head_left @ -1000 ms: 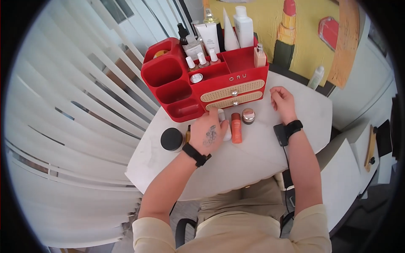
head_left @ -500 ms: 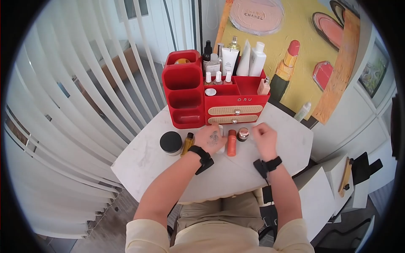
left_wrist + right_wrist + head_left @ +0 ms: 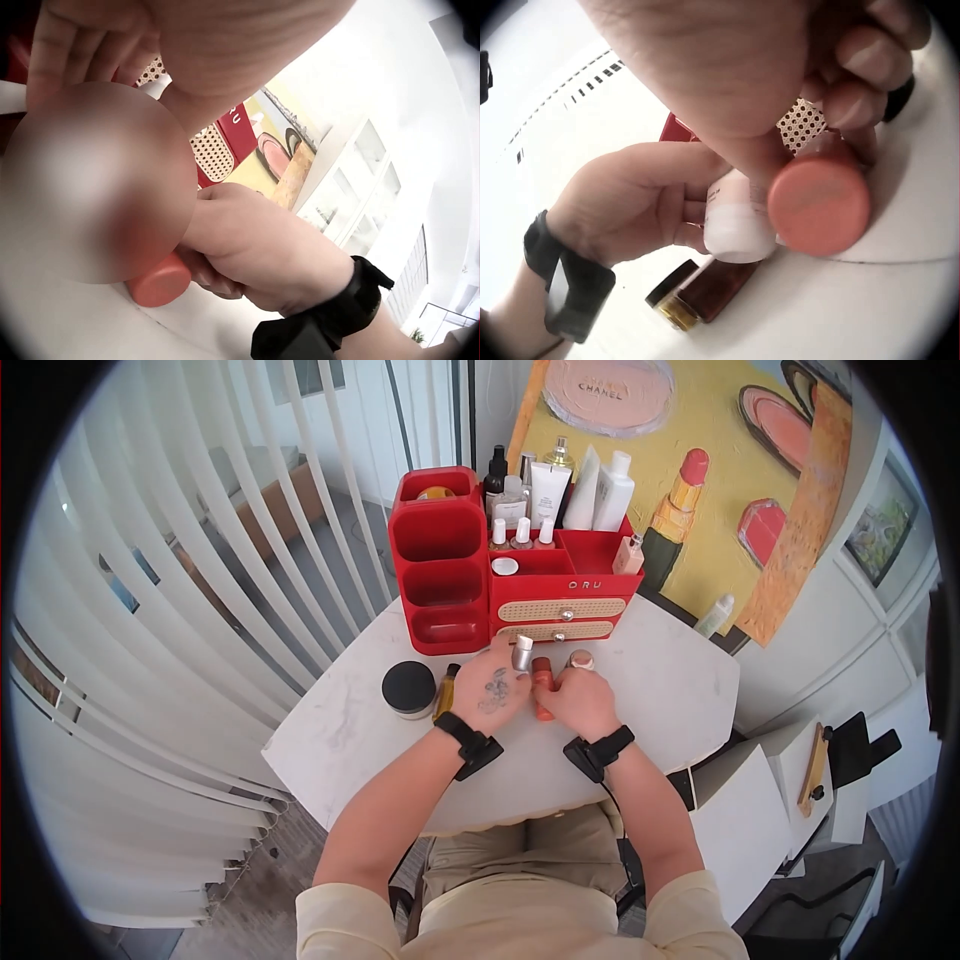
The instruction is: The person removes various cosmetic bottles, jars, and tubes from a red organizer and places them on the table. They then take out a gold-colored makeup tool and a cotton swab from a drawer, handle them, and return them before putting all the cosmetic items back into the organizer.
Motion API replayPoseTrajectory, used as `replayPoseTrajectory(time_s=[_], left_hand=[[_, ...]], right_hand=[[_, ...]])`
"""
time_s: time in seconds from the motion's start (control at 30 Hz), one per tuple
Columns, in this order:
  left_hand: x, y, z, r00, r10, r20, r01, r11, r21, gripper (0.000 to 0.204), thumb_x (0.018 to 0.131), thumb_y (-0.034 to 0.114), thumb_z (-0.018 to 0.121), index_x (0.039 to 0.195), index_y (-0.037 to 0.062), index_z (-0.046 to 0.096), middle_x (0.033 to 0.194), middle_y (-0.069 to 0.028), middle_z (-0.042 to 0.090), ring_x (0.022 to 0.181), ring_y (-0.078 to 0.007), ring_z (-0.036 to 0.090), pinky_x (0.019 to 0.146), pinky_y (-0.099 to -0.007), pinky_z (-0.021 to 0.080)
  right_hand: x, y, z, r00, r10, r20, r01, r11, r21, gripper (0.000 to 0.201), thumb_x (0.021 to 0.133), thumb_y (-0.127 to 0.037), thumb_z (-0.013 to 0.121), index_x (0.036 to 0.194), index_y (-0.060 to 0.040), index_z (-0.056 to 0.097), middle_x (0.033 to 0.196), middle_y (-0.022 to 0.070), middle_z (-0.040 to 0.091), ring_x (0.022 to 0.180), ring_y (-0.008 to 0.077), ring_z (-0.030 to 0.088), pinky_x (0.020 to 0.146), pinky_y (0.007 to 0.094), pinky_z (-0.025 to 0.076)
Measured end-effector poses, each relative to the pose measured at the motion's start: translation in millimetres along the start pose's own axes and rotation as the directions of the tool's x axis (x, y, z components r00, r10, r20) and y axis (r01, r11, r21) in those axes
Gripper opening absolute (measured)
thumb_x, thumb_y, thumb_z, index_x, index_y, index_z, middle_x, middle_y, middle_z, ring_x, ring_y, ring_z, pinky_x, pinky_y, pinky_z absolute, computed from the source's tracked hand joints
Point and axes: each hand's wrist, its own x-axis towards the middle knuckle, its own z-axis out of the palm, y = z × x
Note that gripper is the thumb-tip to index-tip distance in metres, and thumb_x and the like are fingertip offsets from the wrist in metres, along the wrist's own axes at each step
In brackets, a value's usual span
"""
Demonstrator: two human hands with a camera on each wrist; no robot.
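Note:
In the head view my left hand [image 3: 490, 685] grips a small white bottle [image 3: 737, 225], whose silver cap [image 3: 524, 646] shows above the thumb. Its blurred base fills much of the left wrist view. Just right of it, my right hand [image 3: 583, 702] holds an orange bottle [image 3: 543, 672] between thumb and fingers; the round orange base faces the right wrist camera. Both bottles are side by side, close over the tabletop. Behind the right hand sits a small round jar [image 3: 580, 659] with a pinkish top, its lower part hidden by that hand.
A red organizer [image 3: 510, 596] with woven drawer fronts, holding several bottles and tubes, stands behind the hands. To the left are a black-lidded jar [image 3: 408, 688] and an amber bottle [image 3: 446, 695]. A painted board [image 3: 715, 490] leans at the back right. A white tube [image 3: 714, 616] stands near it.
My right hand has moved left from beyond the round jar and taken hold of the orange bottle. The left hand keeps the white bottle, its silver cap now in plain sight. The head view has shifted.

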Motion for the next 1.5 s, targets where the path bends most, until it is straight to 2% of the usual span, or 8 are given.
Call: replayPoseTrajectory(time_s=[0.2,0.4,0.57,0.83,0.9,1.03,1.27,1.5], left_hand=[[-19.8,-14.0,5.8,0.992,0.107,-0.066,-0.109,0.994,-0.032,0.041,0.076,0.017,0.067,0.111,-0.0012,0.058,0.091,-0.0219,0.065,0.084,-0.0376,0.065,0.074,-0.0421,0.052],[-23.4,-10.7,6.5,0.994,0.108,-0.034,-0.110,0.992,-0.067,0.035,0.075,0.014,0.069,0.104,-0.0032,0.060,0.090,-0.0207,0.063,0.080,-0.0368,0.062,0.073,-0.0406,0.050],[-25.7,-10.0,7.5,0.996,0.085,-0.021,-0.087,0.988,-0.124,0.033,0.075,0.011,0.069,0.105,-0.0022,0.060,0.094,-0.0206,0.063,0.085,-0.0366,0.062,0.075,-0.0411,0.051],[-28.3,-6.3,4.9,0.995,0.095,-0.022,-0.097,0.989,-0.113,0.031,0.077,0.009,0.068,0.105,-0.0005,0.060,0.097,-0.0211,0.064,0.089,-0.0392,0.063,0.078,-0.0432,0.052],[-28.9,-6.3,4.0,0.999,0.047,0.026,-0.043,0.989,-0.140,0.031,0.077,0.010,0.069,0.105,-0.0008,0.060,0.098,-0.0216,0.065,0.090,-0.0391,0.063,0.079,-0.0434,0.052],[-30.5,-14.2,8.8,0.997,0.071,-0.011,-0.072,0.986,-0.148,0.036,0.078,0.011,0.070,0.109,-0.0032,0.059,0.089,-0.0177,0.065,0.077,-0.0291,0.064,0.072,-0.0361,0.051],[-34.7,-10.5,0.5,0.999,0.029,0.035,-0.022,0.984,-0.177,0.039,0.077,0.011,0.070,0.112,-0.0014,0.059,0.097,-0.0202,0.065,0.085,-0.0333,0.065,0.076,-0.0378,0.053],[-38.2,-0.3,-5.2,1.000,0.022,0.008,-0.020,0.978,-0.208,0.041,0.079,0.012,0.071,0.116,-0.0010,0.058,0.096,-0.0179,0.067,0.077,-0.0262,0.067,0.070,-0.0344,0.054]], right_hand=[[-5.6,7.3,-3.8,0.993,0.037,0.111,-0.056,0.984,0.172,0.038,0.077,-0.040,0.064,0.068,-0.0033,0.068,0.068,0.0149,0.068,0.070,0.0333,0.068,0.067,0.0423,0.054],[-17.1,23.7,-7.6,0.994,0.082,-0.066,-0.031,0.831,0.556,0.033,0.077,-0.024,0.070,0.098,0.0006,0.064,0.079,0.0117,0.069,0.067,0.0197,0.067,0.065,0.0314,0.053],[-8.5,11.6,-41.6,0.905,0.108,-0.411,0.317,0.474,0.822,0.029,0.084,-0.009,0.068,0.110,-0.0001,0.060,0.082,0.0047,0.069,0.072,0.0066,0.064,0.064,0.0255,0.051],[71.7,-16.0,-112.5,0.739,-0.079,-0.669,0.366,0.881,0.300,0.025,0.084,-0.021,0.070,0.098,-0.0011,0.062,0.077,0.0154,0.069,0.068,0.0266,0.069,0.064,0.0350,0.054],[87.3,-21.8,-111.4,0.796,-0.127,-0.593,0.161,0.987,0.005,0.027,0.084,-0.028,0.068,0.091,-0.0037,0.061,0.076,0.0163,0.069,0.071,0.0345,0.068,0.066,0.0421,0.055],[101.2,-37.8,-112.8,0.857,-0.072,-0.510,0.052,0.997,-0.053,0.031,0.082,-0.031,0.068,0.089,-0.0021,0.063,0.081,0.0174,0.069,0.078,0.0360,0.068,0.070,0.0453,0.055],[127.6,-27.6,-111.6,0.932,-0.076,-0.356,0.047,0.995,-0.087,0.024,0.083,-0.027,0.067,0.088,-0.0039,0.070,0.081,0.0179,0.070,0.080,0.0346,0.069,0.074,0.0436,0.055],[105.9,-13.0,-104.0,0.855,-0.119,-0.504,0.198,0.974,0.106,0.028,0.084,-0.019,0.064,0.105,-0.0011,0.068,0.087,0.0189,0.070,0.081,0.0336,0.068,0.073,0.0398,0.055]])
